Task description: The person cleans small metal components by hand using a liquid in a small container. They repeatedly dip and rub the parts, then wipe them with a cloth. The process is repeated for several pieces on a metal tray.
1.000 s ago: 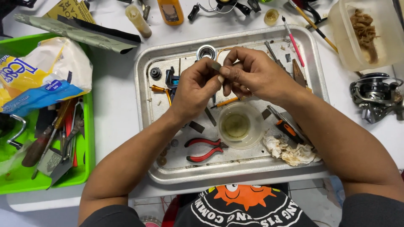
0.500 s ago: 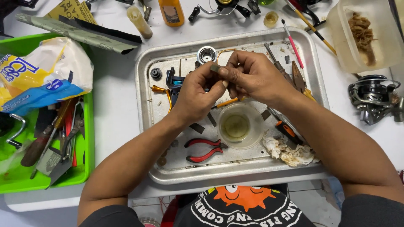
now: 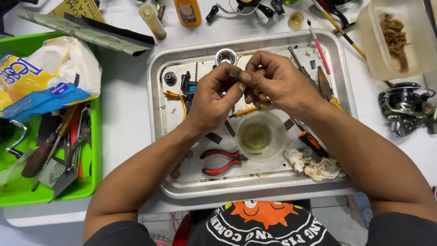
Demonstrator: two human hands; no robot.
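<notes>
Small grey part [image 3: 235,73] pinched between left hand [image 3: 211,98] and right hand [image 3: 273,82] fingertips above metal tray [image 3: 157,91]; reel [image 3: 405,107] lies apart, so reassembly looks unfinished.

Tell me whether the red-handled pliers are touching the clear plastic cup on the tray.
Cannot tell. In the head view the red-handled pliers' nose tip reaches the clear cup's lower-left rim with no clear gap, but actual contact isn't plain.

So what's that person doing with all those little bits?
A person's left hand and right hand pinch a small metal part together above a metal tray. Red-handled pliers, a small cup of oily liquid and a crumpled rag lie in the tray. A fishing reel rests beside it.
</notes>
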